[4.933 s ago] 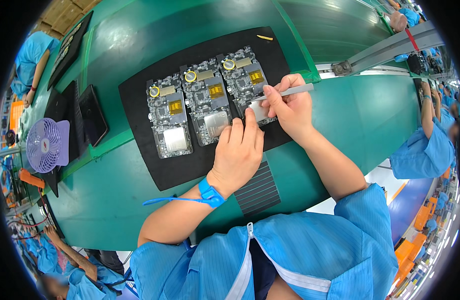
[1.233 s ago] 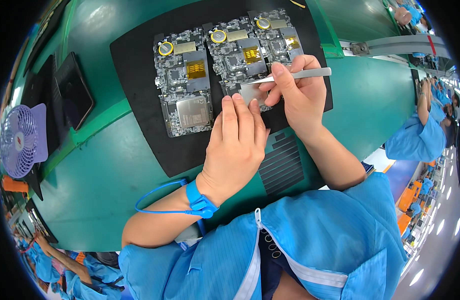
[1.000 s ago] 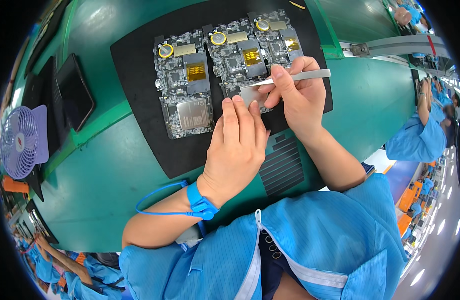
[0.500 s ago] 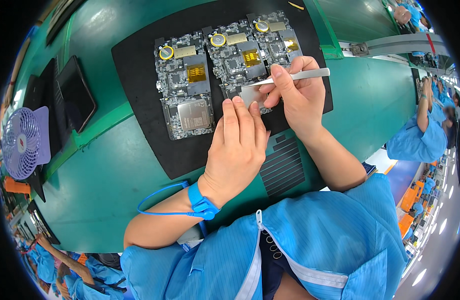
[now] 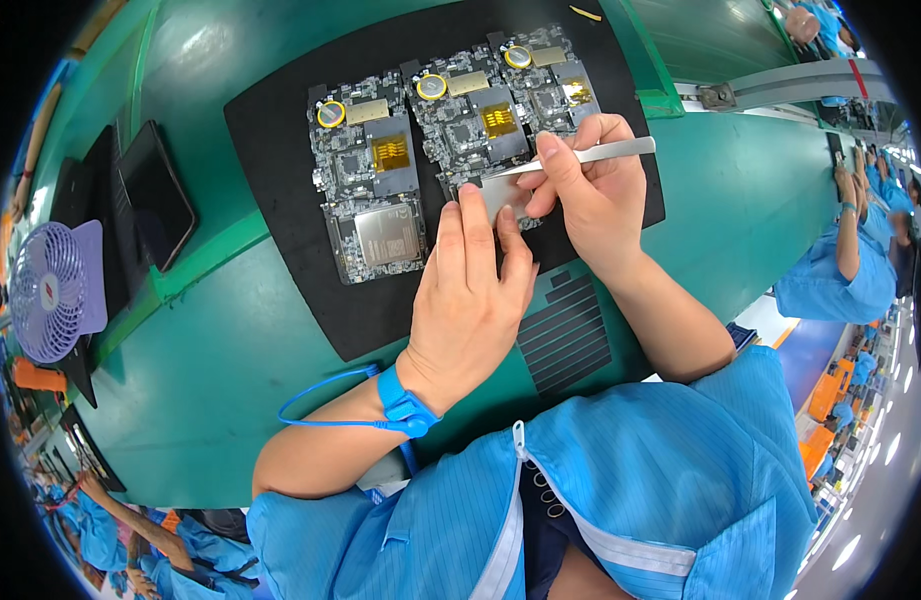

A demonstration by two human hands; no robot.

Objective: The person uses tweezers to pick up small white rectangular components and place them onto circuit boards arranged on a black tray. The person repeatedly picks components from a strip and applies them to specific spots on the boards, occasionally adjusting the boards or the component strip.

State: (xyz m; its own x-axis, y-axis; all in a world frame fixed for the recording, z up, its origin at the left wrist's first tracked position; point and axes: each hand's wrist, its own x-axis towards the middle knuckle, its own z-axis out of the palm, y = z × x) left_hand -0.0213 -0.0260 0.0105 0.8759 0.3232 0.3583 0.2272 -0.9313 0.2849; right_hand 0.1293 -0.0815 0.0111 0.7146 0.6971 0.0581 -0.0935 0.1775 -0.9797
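Three populated circuit boards lie side by side on a black mat: a left board (image 5: 352, 158), a middle board (image 5: 460, 132) and a right board (image 5: 548, 97). My right hand (image 5: 598, 190) pinches metal tweezers (image 5: 620, 149), their tip reaching the near part of the middle board. There, a silvery metal plate (image 5: 503, 192) shows between my hands. My left hand (image 5: 468, 290) rests with fingers stretched out, its fingertips at this plate's left side and the thumb at its near edge. The fingers partly cover the board's near end.
The black mat (image 5: 280, 130) lies on a green bench (image 5: 250, 310). At the left stand a purple fan (image 5: 50, 290) and a dark tablet-like device (image 5: 158, 195). A blue wrist strap (image 5: 405, 403) with a cord circles my left wrist. Slots (image 5: 570, 340) cut the bench nearby.
One finger of my left hand has slid slightly farther along the plate's side, and the fingers are spread a little more. My right hand keeps the tweezers at nearly the same spot.
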